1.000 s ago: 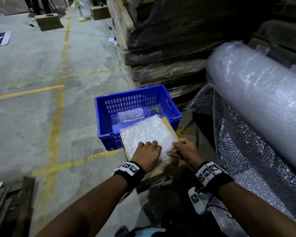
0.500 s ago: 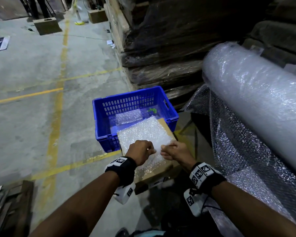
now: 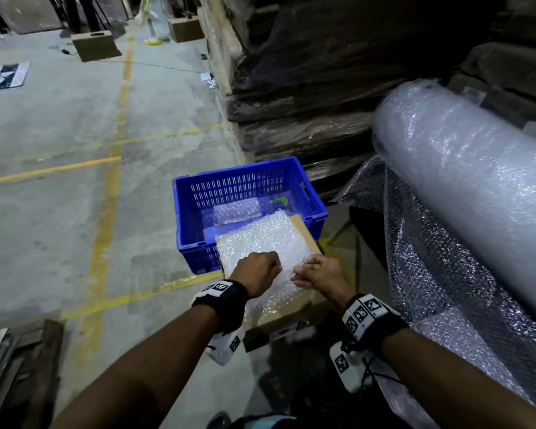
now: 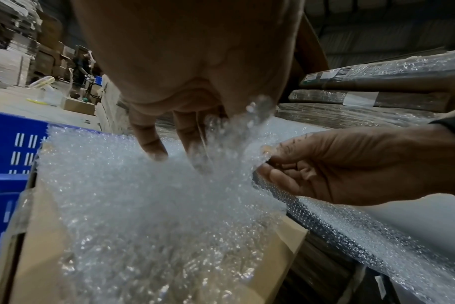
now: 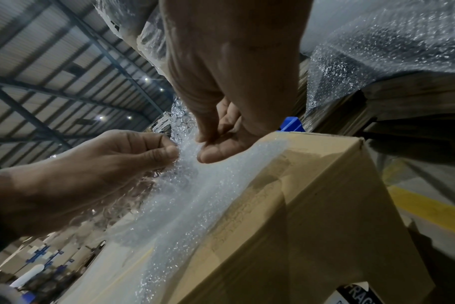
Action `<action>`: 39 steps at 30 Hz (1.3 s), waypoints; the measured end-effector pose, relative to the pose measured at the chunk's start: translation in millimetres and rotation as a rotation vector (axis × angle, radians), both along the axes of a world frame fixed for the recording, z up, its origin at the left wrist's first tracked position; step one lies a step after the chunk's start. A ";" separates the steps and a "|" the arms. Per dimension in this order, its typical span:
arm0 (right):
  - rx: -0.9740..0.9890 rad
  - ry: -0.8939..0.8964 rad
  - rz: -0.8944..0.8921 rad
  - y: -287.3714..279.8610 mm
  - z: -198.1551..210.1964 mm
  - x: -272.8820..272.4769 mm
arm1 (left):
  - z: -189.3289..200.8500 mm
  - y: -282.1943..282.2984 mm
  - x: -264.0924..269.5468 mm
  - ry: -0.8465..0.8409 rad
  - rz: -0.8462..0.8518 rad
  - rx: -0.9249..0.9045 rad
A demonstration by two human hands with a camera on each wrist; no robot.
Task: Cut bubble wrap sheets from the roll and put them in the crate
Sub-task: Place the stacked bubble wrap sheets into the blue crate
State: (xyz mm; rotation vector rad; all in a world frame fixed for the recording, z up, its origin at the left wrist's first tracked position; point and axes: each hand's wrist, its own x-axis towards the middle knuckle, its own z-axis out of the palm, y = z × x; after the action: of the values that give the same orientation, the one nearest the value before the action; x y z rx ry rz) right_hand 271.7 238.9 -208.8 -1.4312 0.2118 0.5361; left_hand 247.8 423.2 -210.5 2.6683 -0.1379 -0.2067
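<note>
Resting on the closed brown cardboard box [image 3: 304,239], the clear cut bubble wrap sheet [image 3: 260,239] hides most of the lid. Behind it stands the blue slatted plastic crate [image 3: 245,187], holding another sheet. The left hand [image 3: 256,275] pinches a raised fold of the sheet; the right hand [image 3: 317,274] pinches it alongside. The large bubble wrap roll [image 3: 464,193] is cut off at right.

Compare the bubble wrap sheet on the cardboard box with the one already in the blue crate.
The sheet on the cardboard box looks larger and lies on the box top; the sheet in the crate looks smaller and lies on the floor of the blue crate. The left hand and right hand pinch the box sheet's near edge; nothing touches the crate sheet. Both are clear bubble wrap, lying roughly flat.
</note>
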 end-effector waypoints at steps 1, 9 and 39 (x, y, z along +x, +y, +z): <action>0.002 -0.004 0.001 0.1 0.1 0.3 | 0.1 0.7 -0.1 -0.001 0.000 0.002; 0.048 0.062 -0.023 1.1 1.5 0.3 | 15.1 -8.2 -17.3 -0.078 -0.166 0.222; -1.272 -0.979 1.013 -13.5 -22.8 -5.5 | 31.6 3.7 -5.5 -0.103 0.061 0.176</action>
State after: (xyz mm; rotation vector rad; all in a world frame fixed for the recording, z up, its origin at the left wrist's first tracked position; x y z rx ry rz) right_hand 266.2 225.3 -231.6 -2.8594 -1.2355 0.4050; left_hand 242.4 426.9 -178.9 2.8544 -0.0738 -0.0640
